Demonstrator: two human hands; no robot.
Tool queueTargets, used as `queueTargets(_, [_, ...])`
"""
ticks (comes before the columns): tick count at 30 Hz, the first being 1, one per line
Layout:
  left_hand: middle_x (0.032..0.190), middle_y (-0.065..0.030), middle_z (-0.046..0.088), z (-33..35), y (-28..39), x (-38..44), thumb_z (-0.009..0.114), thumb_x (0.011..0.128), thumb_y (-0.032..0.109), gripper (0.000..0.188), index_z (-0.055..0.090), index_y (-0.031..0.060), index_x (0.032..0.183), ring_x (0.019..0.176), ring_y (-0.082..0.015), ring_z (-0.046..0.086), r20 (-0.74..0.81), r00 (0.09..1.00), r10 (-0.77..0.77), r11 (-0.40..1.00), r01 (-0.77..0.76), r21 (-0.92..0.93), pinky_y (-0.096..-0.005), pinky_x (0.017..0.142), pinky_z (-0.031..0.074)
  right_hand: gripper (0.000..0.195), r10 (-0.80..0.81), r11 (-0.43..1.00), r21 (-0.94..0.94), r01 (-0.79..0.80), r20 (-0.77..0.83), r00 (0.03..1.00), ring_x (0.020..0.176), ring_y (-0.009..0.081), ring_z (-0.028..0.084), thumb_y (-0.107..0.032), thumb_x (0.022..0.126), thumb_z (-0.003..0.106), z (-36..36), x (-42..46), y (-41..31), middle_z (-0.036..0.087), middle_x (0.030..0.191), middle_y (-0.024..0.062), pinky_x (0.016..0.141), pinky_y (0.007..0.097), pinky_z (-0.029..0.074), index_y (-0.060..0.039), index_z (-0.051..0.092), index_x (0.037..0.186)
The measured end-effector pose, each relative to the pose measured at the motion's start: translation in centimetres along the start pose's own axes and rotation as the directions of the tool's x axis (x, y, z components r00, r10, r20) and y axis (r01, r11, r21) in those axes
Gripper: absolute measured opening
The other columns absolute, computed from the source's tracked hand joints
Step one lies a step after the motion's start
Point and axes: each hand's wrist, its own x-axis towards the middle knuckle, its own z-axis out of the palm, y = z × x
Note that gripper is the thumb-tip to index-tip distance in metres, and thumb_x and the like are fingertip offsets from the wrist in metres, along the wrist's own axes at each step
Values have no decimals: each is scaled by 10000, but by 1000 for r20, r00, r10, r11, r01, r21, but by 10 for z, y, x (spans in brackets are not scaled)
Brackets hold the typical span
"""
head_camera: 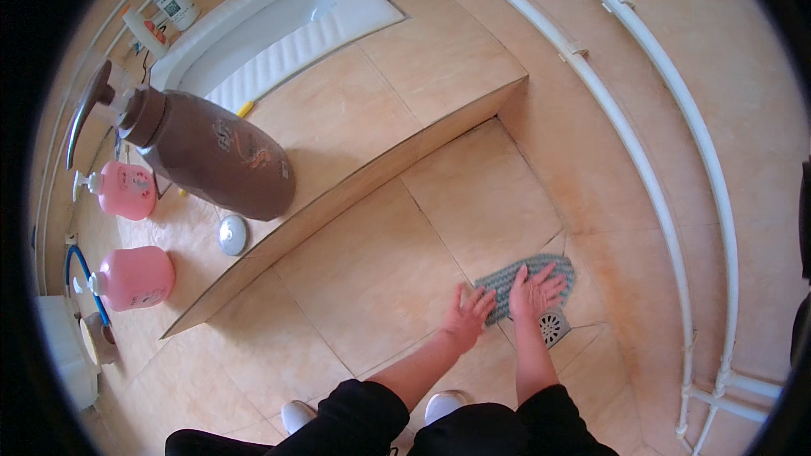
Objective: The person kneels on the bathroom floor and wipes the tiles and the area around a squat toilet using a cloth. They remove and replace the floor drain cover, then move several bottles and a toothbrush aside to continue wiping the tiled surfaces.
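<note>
A grey-green striped cloth (502,283), perhaps an insole or a slipper sole, lies flat near a round metal floor drain (552,327). My left hand (467,316) is at its left end, fingers spread, palm down. My right hand (534,292) rests over its middle, fingers apart, and covers part of it. Neither hand has its fingers closed around anything. Whether the palms press on the cloth cannot be told.
On the raised tiled step (355,120) stand a large brown pump bottle (218,152), pink pump bottles (138,277) and a round metal cover (232,235). A white squat toilet (266,31) is set in the step. White pipes (624,114) line the right wall.
</note>
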Motion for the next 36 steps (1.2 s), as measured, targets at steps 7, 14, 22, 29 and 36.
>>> queueTargets(7, [1484,-39,200,-22,-98,-44,549,806,419,715,276,135,1404,1365,-223,188,-50,931,-361,919,346,-189,-599,1061,81,715,-698,713,-90,695,-178,694,1350,412,111,-506,854,427,-8,-11,-150,183,1444,255,1062,579,45,-64,274,1396])
queueTargets(14, [1409,-237,267,51,-63,-207,597,712,574,907,339,-18,1349,1299,-461,208,106,899,-425,905,425,29,-589,1047,154,637,-987,-98,-120,988,135,-82,1370,316,140,-531,829,433,44,-179,-154,238,1464,137,1078,551,62,-223,345,1380])
queueTargets(22, [1436,-231,215,28,-66,-155,589,719,569,888,327,15,1361,1319,-414,206,-18,957,-289,957,289,17,-558,1053,173,619,-956,288,-28,957,54,289,1345,310,205,-510,822,476,7,-106,-129,279,1444,128,1076,525,115,-204,389,1353])
queueTargets(29, [1467,-145,204,10,-45,-103,518,774,582,814,312,84,1384,1339,-368,198,11,999,-49,995,47,91,-551,1056,164,660,-710,696,-66,715,-214,671,1314,399,221,-439,795,556,20,-78,-27,273,1404,249,1059,569,111,-90,393,1332])
queueTargets(36, [1482,-104,187,40,-5,-164,535,750,606,843,283,138,1405,1355,-339,171,130,977,172,981,-181,64,-543,1072,116,776,-709,705,-37,708,-17,705,1292,502,172,-401,733,627,22,-151,57,225,1373,346,1039,616,104,-8,336,1336])
